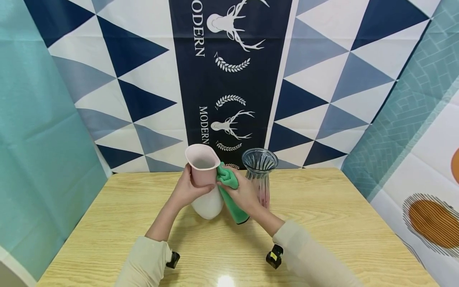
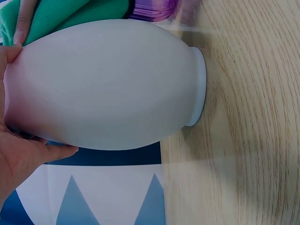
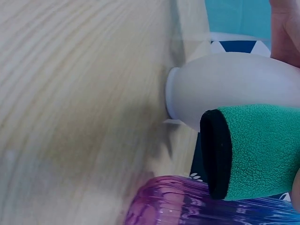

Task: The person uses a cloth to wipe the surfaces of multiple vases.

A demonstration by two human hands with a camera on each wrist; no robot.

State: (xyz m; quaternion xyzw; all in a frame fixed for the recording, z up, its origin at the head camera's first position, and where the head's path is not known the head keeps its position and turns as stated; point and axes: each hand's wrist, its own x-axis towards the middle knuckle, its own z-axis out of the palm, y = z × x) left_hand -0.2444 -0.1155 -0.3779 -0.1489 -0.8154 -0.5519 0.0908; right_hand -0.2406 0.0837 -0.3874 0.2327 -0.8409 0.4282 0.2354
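A pink-and-white vase (image 1: 208, 203) with a wavy rim is near the back of the table. My left hand (image 1: 191, 185) grips its pink neck, fingers curled round the left side. Whether the vase's base (image 2: 199, 86) touches the wood, I cannot tell. A green cloth (image 1: 233, 205) with a dark edge hangs from my right hand (image 1: 242, 191), which pinches it against the vase's right side near the rim. Just right of that hand stands a ribbed glass vase (image 1: 259, 161), blue at the top and pink-purple (image 3: 164, 197) lower down, partly hidden by the hand.
The light wooden table (image 1: 315, 231) reaches back to a patterned cloth backdrop (image 1: 229, 79). Teal cloth (image 1: 46, 139) hangs along the left side. More patterned cloth (image 1: 405, 167) covers the right. Black wrist cameras (image 1: 274, 257) sit at both sleeves.
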